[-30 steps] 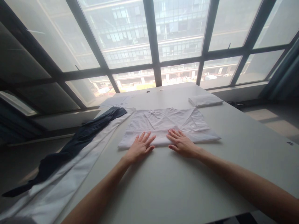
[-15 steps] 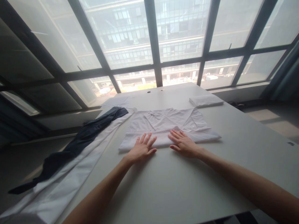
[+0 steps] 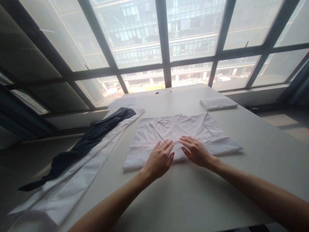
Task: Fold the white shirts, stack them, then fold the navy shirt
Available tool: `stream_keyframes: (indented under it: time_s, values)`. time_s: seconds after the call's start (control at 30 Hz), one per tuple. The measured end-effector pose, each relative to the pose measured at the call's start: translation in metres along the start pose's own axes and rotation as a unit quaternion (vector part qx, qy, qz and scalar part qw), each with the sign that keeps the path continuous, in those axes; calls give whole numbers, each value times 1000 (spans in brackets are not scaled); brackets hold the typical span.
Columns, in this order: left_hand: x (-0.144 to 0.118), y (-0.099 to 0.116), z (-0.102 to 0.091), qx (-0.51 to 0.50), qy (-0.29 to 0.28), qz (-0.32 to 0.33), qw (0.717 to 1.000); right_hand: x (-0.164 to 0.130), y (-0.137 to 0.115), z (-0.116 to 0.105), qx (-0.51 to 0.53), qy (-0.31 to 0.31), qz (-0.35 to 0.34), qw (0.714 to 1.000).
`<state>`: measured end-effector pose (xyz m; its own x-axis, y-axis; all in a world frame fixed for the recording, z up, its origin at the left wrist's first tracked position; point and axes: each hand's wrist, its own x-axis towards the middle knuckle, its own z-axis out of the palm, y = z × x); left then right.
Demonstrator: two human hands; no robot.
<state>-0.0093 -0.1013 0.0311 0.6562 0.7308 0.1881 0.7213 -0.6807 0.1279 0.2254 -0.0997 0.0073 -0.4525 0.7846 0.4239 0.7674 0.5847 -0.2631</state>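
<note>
windows (image 3: 138, 29) with dark frames run across twelve o'clock behind the white desk (image 3: 183, 199), with a curtain (image 3: 295, 83) out at two. reckoned from the middle of the white garment (image 3: 177, 126), a folded white cloth (image 3: 219, 103) lies near its far edge at about one o'clock, well clear of both hands, and some flat pale sheets (image 3: 123, 101) rest toward ten. a dark garment (image 3: 96, 135) runs along the desk's side at nine, lying beside and partly over a long white cloth (image 3: 72, 183) that trails down to eight; both reach past the desk edge. the left grip (image 3: 162, 154) is loose, fingers extended side by side with a slight bend and the thumb apart; the right grip (image 3: 193, 149) is much the same, its fingers pointing toward ten. neither is clamped on anything, and whether the fingertips press the fabric or sit just above it i cannot tell. the white garment lies flat and creased on the desk, its near folded band beneath the fingers, most of it spreading toward twelve beyond them.
</note>
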Motion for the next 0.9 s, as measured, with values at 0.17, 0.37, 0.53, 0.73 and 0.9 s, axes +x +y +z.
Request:
stream_keyframes:
  time_s: [0.17, 0.37, 0.53, 0.73, 0.9]
  values:
    - [18, -19, 26, -16, -25, 81, 996, -3, 11, 17, -2, -62, -20, 998]
    - [14, -23, 37, 13, -64, 66, 996, -6, 19, 25, -15, -128, 14, 992]
    - [14, -18, 32, 16, -77, 51, 996, -6, 23, 25, -57, -131, 102, 985]
    - [7, -24, 33, 23, -72, -13, 997, -7, 28, 30, -87, -125, 125, 980]
    - [-17, -51, 27, 25, -85, -96, 991, -10, 30, 33, -90, -113, 101, 984]
